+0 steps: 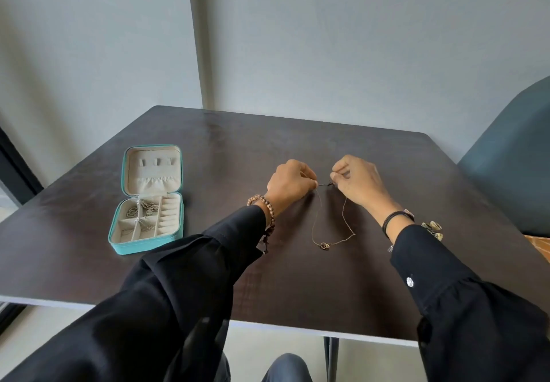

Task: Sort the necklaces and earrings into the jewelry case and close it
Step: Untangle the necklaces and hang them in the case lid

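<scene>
1. Table (pixel 297 149): The dark top carries all items. The necklace lies near the middle, well apart from the jewelry case at the left. Risk: a carry across that gap lets a thin chain swing, snag or slip from the fingers.
2. Jewelry case (pixel 143 247): It lies open, lid toward the wall, tray toward the person. Silver chains (pixel 140 207) already occupy the left compartments. Risk: a chain dropped on top of them tangles, and a strand left over the rim is likely to jam the closure.
3. Hands: The left hand (pixel 290 182) and right hand (pixel 357 182) each pinch one end of the necklace between thumb and fingertips, with the two ends almost meeting. The step appears to be work on the clasp. Risk: too hard a pull strains the fine links, and a slipped pinch drops an end.
4. Necklace (pixel 345 215): The gold chain runs from both pinches down to a loop on the table. Risk: the sharp bend at the loop's lower right may set into a knot on lifting.
5. Patterned piece (pixel 432 228): It sits just beside the right cuff; its identity cannot be told. Risk: the sleeve sweeps it off the table.
6. Pendant (pixel 324 245): The small rings rest at the bottom of the loop. Risk: with the clasp open, lifting one end lets them slide off.
</scene>
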### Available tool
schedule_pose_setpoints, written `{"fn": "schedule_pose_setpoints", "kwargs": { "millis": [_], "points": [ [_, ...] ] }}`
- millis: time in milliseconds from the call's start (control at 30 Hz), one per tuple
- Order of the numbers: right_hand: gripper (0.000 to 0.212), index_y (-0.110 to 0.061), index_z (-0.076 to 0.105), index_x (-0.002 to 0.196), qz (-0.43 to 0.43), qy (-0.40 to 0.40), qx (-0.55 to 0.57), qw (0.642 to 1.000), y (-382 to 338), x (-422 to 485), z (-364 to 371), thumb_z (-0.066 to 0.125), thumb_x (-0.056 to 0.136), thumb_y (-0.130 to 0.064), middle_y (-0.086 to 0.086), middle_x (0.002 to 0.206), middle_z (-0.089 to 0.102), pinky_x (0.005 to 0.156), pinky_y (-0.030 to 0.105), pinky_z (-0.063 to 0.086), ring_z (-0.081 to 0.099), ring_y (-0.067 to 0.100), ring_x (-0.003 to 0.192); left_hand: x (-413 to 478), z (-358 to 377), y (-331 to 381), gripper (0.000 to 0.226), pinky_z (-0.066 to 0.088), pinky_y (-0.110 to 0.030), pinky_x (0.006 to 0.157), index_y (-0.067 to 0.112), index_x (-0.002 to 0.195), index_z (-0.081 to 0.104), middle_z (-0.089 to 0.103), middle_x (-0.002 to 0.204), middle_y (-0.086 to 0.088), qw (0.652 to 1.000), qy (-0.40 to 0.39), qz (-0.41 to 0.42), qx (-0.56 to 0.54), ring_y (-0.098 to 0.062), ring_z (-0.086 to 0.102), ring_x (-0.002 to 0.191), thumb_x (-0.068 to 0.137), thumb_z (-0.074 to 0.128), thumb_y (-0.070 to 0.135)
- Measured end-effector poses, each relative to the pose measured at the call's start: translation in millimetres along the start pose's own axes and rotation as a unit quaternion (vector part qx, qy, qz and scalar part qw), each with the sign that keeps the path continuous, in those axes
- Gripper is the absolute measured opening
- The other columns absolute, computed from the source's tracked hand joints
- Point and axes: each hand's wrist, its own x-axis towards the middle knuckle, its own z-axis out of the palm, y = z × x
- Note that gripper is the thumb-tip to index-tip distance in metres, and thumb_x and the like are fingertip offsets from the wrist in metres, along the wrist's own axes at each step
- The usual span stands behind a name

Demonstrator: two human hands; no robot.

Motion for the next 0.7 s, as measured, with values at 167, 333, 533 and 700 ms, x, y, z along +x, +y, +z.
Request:
{"fn": "schedule_pose_setpoints", "kwargs": {
  "millis": [167,333,533,700],
  "points": [
    [0.01,-0.016,0.069,0.104,-0.02,0.009,-0.004,1.0,-11.3,-9.1,0.3,0.065,0.094,-0.014,0.0,0.105,0.07,0.082,0.025,0.046,0.064,0.015,0.091,-9.0,-11.5,-6.0,0.012,0.061,-0.04,0.081,0.02,0.097,0.074,0.073,0.094,0.0,1.0,0.009,0.005,-0.01,-0.015,0.066,0.076,0.088,0.069,0.014],
    [0.013,-0.014,0.071,0.106,-0.041,-0.01,0.027,0.999,-41.4,-29.5,2.1,0.065,0.095,-0.013,-0.003,0.1,0.07,0.079,0.019,0.042,0.063,0.011,0.087,-29.6,-35.0,-12.5,0.014,0.061,-0.04,0.084,0.019,0.101,0.075,0.074,0.098,-0.001,0.999,0.032,0.004,-0.022,-0.015,0.068,0.082,0.089,0.07,0.016],
    [0.011,-0.018,0.071,0.105,-0.082,-0.039,0.057,0.994,-93.9,-61.3,17.0,0.066,0.096,-0.016,-0.004,0.1,0.072,0.081,0.024,0.049,0.067,0.013,0.09,-71.9,-79.9,-29.8,0.013,0.059,-0.04,0.086,0.024,0.095,0.075,0.071,0.086,0.007,0.996,0.084,-0.003,-0.014,-0.015,0.067,0.082,0.086,0.067,0.019],
    [0.011,-0.02,0.071,0.106,-0.124,-0.063,0.073,0.988,-141.4,-83.7,37.4,0.066,0.096,-0.019,-0.006,0.099,0.071,0.073,0.017,0.046,0.067,0.01,0.089,-108.8,-124.4,-51.4,0.016,0.058,-0.033,0.081,0.022,0.098,0.077,0.069,0.082,0.01,0.991,0.131,0.003,0.014,-0.013,0.067,0.084,0.086,0.066,0.018]
  ]
}}
